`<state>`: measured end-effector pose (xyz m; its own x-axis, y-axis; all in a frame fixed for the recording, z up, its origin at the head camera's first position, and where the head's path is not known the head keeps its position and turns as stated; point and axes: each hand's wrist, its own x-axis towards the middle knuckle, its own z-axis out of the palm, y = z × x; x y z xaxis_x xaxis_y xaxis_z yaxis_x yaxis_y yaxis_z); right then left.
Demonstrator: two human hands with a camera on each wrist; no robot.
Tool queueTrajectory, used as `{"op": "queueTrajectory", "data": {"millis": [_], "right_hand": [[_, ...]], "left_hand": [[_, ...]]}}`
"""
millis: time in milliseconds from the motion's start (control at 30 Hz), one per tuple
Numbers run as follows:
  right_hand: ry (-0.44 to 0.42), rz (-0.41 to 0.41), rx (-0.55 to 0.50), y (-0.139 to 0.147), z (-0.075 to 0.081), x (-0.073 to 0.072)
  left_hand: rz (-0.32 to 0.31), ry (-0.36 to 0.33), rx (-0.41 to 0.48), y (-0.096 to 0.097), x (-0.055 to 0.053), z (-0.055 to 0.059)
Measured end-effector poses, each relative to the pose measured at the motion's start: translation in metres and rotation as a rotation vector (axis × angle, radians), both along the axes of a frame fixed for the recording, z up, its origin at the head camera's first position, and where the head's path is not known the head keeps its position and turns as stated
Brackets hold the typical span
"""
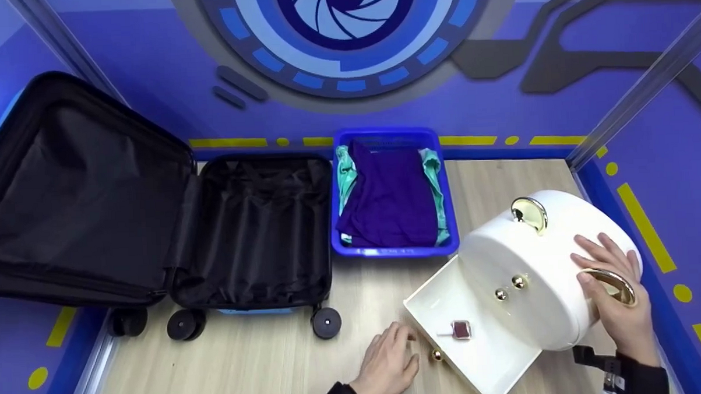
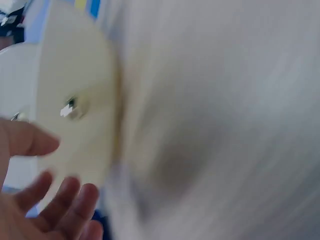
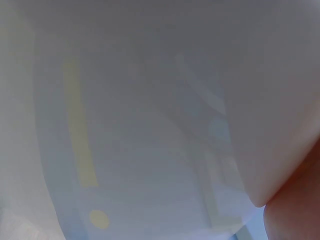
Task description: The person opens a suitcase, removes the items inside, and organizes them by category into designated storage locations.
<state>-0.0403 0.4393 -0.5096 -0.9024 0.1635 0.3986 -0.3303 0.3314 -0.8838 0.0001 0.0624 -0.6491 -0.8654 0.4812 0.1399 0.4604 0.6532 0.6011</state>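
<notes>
A white, rounded cosmetics organizer (image 1: 539,260) with gold handles and knobs stands at the right, its bottom drawer (image 1: 496,367) pulled out. In that drawer lies a small square dark-red bottle (image 1: 461,329) with a thin white stem. My right hand (image 1: 616,298) rests on the organizer's side, fingers spread over the white shell, with a gold handle (image 1: 625,289) between thumb and fingers. My left hand (image 1: 388,362) is beside the drawer front, near its gold knob (image 1: 437,355), fingers loosely bent and holding nothing. In the left wrist view, its fingers (image 2: 67,200) are apart before the knob (image 2: 74,107).
An unfolded black suitcase (image 1: 258,229) lies at the left with its lid (image 1: 82,200) leaning back. Beside it a blue basket (image 1: 396,252) holds folded purple cloth (image 1: 394,195) over teal cloth (image 1: 436,182). Blue printed panels (image 1: 487,110) wall in the wooden table (image 1: 245,364).
</notes>
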Motion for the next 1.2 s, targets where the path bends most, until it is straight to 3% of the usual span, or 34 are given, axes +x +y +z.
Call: {"op": "queueTrajectory", "data": {"millis": [100, 200, 333, 500, 667, 800, 933, 1200], "right_hand": [[0.047, 0.028, -0.013, -0.003, 0.003, 0.001], [0.074, 0.049, -0.027, -0.008, 0.008, 0.003], [0.060, 0.044, -0.021, -0.013, 0.012, 0.004], [0.074, 0.054, -0.003, -0.012, 0.010, 0.004], [0.085, 0.064, -0.038, -0.011, 0.010, 0.004], [0.082, 0.060, -0.005, -0.010, 0.010, 0.003], [0.079, 0.056, 0.025, -0.010, 0.008, 0.002], [0.090, 0.067, -0.015, -0.009, 0.010, 0.002]], "left_hand": [[0.008, -0.122, 0.006, 0.006, 0.007, -0.006], [-0.015, -0.163, -0.036, 0.015, 0.011, -0.009], [-0.022, -0.126, -0.092, 0.027, 0.012, -0.010], [0.036, -0.068, -0.108, 0.036, 0.008, -0.009], [0.053, 0.021, -0.077, 0.042, -0.003, -0.005], [0.035, 0.080, -0.075, 0.051, -0.013, -0.002], [0.026, 0.076, -0.106, 0.063, -0.024, -0.001], [0.006, 0.045, -0.158, 0.090, -0.048, 0.002]]}}
